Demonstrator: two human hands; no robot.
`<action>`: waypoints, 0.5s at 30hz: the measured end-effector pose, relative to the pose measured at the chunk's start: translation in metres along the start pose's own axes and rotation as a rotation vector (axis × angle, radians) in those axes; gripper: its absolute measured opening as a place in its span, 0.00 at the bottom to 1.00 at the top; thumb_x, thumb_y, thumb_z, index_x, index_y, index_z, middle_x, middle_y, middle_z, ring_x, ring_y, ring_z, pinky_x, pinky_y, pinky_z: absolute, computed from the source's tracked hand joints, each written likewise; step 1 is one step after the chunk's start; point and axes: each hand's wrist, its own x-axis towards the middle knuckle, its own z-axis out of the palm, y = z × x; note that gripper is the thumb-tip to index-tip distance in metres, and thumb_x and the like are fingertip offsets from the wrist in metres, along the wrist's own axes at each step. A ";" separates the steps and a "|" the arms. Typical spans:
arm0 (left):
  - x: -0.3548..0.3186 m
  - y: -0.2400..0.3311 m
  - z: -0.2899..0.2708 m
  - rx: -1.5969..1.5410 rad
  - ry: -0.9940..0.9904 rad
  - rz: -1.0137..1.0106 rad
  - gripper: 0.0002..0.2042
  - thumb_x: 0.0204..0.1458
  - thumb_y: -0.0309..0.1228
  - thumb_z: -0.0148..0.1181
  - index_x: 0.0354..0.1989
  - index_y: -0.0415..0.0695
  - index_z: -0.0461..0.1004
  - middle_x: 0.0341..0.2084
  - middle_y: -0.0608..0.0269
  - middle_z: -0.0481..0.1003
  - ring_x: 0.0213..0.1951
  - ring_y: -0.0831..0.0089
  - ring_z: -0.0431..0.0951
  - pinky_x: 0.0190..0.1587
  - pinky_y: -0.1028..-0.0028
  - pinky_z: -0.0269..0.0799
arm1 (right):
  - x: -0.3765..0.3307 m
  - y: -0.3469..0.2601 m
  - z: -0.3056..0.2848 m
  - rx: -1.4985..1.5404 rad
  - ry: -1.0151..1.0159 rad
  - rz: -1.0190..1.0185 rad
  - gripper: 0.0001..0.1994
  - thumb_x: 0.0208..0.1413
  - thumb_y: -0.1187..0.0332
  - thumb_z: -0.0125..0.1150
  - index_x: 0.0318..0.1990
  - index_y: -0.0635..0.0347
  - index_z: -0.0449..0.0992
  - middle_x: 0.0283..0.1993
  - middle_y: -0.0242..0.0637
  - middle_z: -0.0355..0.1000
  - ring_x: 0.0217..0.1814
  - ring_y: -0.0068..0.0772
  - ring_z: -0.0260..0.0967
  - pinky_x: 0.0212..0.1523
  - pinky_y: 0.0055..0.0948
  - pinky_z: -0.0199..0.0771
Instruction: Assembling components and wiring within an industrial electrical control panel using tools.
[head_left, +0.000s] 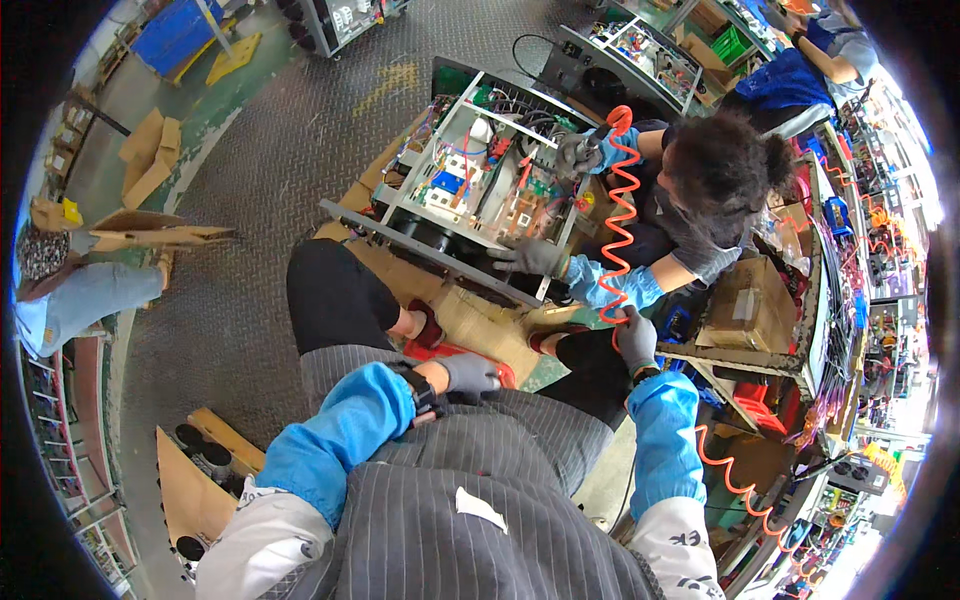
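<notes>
My left hand (pixel 470 376), in a grey glove, rests on my striped apron (pixel 460 440) with its fingers loosely laid out and nothing in it. To the right, my gloved right hand (pixel 637 341) is closed round the lower part of an orange coiled hose (pixel 621 119), which rises in front of a co-worker. Ahead of my knees lies an open metal equipment chassis (pixel 465 185) with boards, wires and a blue part inside. The co-worker's gloved hands touch it: one hand (pixel 532 258) at the near side, the other (pixel 578 154) at the far right corner.
A cart (pixel 820 350) carrying a cardboard box (pixel 746 304) stands at the right. Another opened chassis (pixel 640 60) sits beyond the co-worker (pixel 715 170). Cardboard (pixel 480 325) lies under the nearer chassis. Patterned metal flooring (pixel 240 250) spreads left, where another person's legs (pixel 100 295) show.
</notes>
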 end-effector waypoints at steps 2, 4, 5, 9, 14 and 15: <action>0.001 -0.001 -0.014 -0.395 -0.094 -0.186 0.20 0.60 0.42 0.49 0.48 0.37 0.73 0.35 0.52 0.79 0.35 0.64 0.81 0.41 0.66 0.75 | -0.003 0.008 0.002 -0.038 0.000 0.012 0.14 0.60 0.55 0.51 0.40 0.54 0.74 0.28 0.53 0.74 0.34 0.60 0.72 0.34 0.54 0.68; -0.002 -0.004 -0.017 -0.637 -0.066 -0.268 0.20 0.61 0.42 0.49 0.48 0.34 0.73 0.36 0.53 0.78 0.32 0.65 0.82 0.38 0.67 0.75 | -0.004 0.012 0.002 -0.086 0.000 0.032 0.14 0.60 0.54 0.51 0.39 0.54 0.74 0.28 0.53 0.74 0.34 0.60 0.72 0.34 0.54 0.69; -0.003 -0.004 -0.019 -0.610 -0.077 -0.264 0.20 0.61 0.42 0.49 0.48 0.34 0.73 0.37 0.53 0.78 0.32 0.65 0.82 0.38 0.67 0.75 | -0.006 0.013 0.002 -0.076 0.022 0.032 0.14 0.60 0.54 0.51 0.39 0.54 0.74 0.27 0.53 0.74 0.34 0.60 0.72 0.33 0.53 0.68; -0.003 -0.011 -0.016 -0.525 -0.097 -0.236 0.20 0.61 0.42 0.49 0.47 0.34 0.73 0.37 0.53 0.78 0.31 0.65 0.82 0.37 0.68 0.75 | -0.007 0.008 0.002 -0.047 0.068 0.019 0.14 0.60 0.55 0.53 0.37 0.55 0.76 0.27 0.54 0.73 0.33 0.60 0.72 0.32 0.52 0.68; 0.003 -0.013 -0.016 -0.498 -0.154 -0.277 0.20 0.61 0.42 0.49 0.46 0.34 0.74 0.34 0.54 0.79 0.31 0.68 0.82 0.36 0.68 0.75 | -0.010 0.005 -0.002 -0.068 0.066 0.031 0.14 0.60 0.55 0.53 0.37 0.55 0.77 0.27 0.54 0.74 0.34 0.60 0.72 0.32 0.52 0.69; 0.004 -0.011 -0.015 -0.515 -0.157 -0.293 0.20 0.61 0.42 0.49 0.46 0.34 0.74 0.34 0.54 0.79 0.30 0.68 0.82 0.36 0.68 0.75 | -0.010 0.006 -0.002 -0.076 0.070 0.037 0.14 0.59 0.55 0.53 0.37 0.55 0.77 0.27 0.54 0.74 0.34 0.60 0.72 0.32 0.52 0.69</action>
